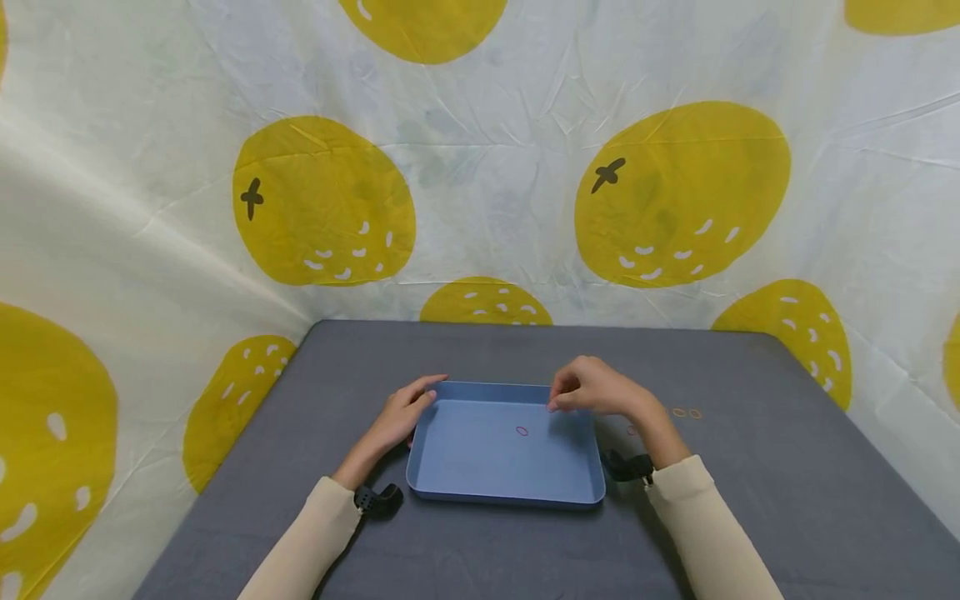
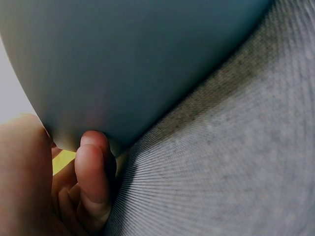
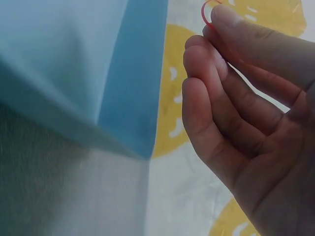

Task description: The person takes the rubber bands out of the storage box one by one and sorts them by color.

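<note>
My right hand (image 1: 596,387) hovers over the right part of a shallow blue tray (image 1: 480,487). Between its thumb and index finger it pinches a thin red rubber band (image 3: 204,14), plain in the right wrist view. The other fingers are bent beside it. At the tray's far left corner my left hand (image 1: 401,412) holds the wall. Its curled fingers (image 2: 92,172) press the outer side in the left wrist view. A pinkish-red rubber band (image 1: 522,431) lies flat on the tray floor.
Right of the tray, several orange loops (image 1: 679,412) lie on the grey table (image 1: 480,554), partly behind my right wrist. A reddish loop (image 1: 632,431) is near that forearm. A white curtain (image 1: 495,200) with yellow fruit prints hangs behind the table.
</note>
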`<action>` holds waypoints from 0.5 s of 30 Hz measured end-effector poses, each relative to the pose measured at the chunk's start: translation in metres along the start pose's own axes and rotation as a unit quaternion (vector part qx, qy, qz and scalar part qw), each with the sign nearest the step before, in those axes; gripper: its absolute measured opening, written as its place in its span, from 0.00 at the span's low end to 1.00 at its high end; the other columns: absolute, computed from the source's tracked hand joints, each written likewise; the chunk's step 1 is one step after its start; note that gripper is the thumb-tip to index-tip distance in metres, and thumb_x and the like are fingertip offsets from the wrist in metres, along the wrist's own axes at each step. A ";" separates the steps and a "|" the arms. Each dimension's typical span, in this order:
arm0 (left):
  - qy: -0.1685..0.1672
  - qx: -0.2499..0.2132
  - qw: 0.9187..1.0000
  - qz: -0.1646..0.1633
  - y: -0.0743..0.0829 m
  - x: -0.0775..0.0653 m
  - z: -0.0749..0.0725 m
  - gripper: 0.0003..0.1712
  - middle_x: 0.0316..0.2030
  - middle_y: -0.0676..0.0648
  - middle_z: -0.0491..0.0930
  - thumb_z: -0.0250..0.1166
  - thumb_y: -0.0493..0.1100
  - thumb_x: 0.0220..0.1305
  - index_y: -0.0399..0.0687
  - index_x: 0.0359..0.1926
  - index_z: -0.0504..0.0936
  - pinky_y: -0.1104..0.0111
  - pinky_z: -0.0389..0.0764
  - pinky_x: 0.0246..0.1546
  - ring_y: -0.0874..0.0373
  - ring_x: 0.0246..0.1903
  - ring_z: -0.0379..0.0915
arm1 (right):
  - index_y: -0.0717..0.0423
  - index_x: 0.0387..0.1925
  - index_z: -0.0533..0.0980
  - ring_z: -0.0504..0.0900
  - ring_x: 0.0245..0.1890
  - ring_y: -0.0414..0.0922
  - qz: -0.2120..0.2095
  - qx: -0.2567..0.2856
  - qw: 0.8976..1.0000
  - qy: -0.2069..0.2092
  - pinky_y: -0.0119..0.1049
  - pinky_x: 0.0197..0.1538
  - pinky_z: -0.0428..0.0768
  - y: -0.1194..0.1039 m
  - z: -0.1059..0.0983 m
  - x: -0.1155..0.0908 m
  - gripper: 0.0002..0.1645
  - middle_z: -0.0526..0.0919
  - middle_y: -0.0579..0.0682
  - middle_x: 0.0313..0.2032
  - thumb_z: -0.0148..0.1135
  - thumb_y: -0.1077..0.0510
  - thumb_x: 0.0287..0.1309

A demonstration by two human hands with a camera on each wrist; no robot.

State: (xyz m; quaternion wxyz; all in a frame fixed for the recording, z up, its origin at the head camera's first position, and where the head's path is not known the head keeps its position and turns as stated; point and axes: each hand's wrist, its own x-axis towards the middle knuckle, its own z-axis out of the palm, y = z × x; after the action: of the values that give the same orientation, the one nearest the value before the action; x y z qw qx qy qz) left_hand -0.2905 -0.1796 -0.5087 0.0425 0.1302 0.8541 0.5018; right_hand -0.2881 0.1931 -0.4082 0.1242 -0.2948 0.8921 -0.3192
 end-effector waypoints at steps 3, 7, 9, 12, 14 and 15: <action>-0.001 0.001 1.000 0.001 0.000 0.000 0.000 0.22 0.44 0.39 0.83 0.52 0.53 0.82 0.71 0.71 0.74 0.57 0.77 0.11 0.53 0.07 0.66 | 0.52 0.30 0.87 0.81 0.29 0.42 0.004 0.001 1.000 0.004 0.35 0.33 0.80 0.003 -0.005 -0.007 0.07 0.89 0.54 0.31 0.73 0.55 0.62; -0.007 0.002 1.000 0.003 0.000 -0.002 0.000 0.22 0.37 0.38 0.82 0.51 0.52 0.82 0.70 0.72 0.73 0.57 0.77 0.11 0.54 0.07 0.65 | 0.55 0.32 0.87 0.81 0.30 0.41 0.010 0.002 1.000 0.009 0.35 0.35 0.80 0.009 -0.010 -0.015 0.08 0.90 0.55 0.33 0.72 0.55 0.63; -0.008 0.002 1.000 0.004 0.000 -0.002 -0.001 0.22 0.40 0.38 0.83 0.51 0.52 0.83 0.69 0.72 0.73 0.57 0.77 0.11 0.55 0.07 0.65 | 0.56 0.33 0.87 0.82 0.30 0.42 0.016 0.003 1.000 0.011 0.35 0.36 0.81 0.013 -0.014 -0.020 0.09 0.90 0.55 0.33 0.72 0.54 0.64; -0.007 0.001 1.000 0.005 0.000 -0.001 0.000 0.22 0.46 0.39 0.84 0.51 0.52 0.82 0.69 0.72 0.73 0.57 0.77 0.11 0.55 0.07 0.64 | 0.57 0.33 0.87 0.86 0.33 0.47 0.024 0.007 1.000 0.016 0.36 0.38 0.84 0.018 -0.020 -0.028 0.09 0.90 0.55 0.34 0.71 0.55 0.64; -0.006 0.002 1.000 0.005 0.001 -0.001 -0.001 0.22 0.45 0.38 0.84 0.51 0.52 0.82 0.70 0.72 0.73 0.57 0.77 0.11 0.55 0.07 0.64 | 0.56 0.33 0.87 0.87 0.34 0.51 0.030 0.008 0.999 0.021 0.37 0.37 0.84 0.021 -0.024 -0.034 0.08 0.90 0.55 0.33 0.71 0.55 0.64; -0.004 0.002 1.000 0.004 0.001 -0.001 -0.001 0.22 0.46 0.38 0.84 0.51 0.52 0.82 0.71 0.71 0.74 0.57 0.77 0.11 0.55 0.07 0.64 | 0.57 0.33 0.87 0.87 0.33 0.52 0.030 0.009 0.999 0.024 0.37 0.36 0.83 0.022 -0.026 -0.036 0.08 0.89 0.55 0.32 0.71 0.56 0.64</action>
State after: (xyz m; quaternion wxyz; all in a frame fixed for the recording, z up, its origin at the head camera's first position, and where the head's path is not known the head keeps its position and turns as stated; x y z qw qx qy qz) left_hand -0.2898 -0.1800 -0.5077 0.0435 0.1355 0.8542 0.5001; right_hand -0.2797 0.2417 -0.4018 0.1153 -0.2589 0.9006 -0.3297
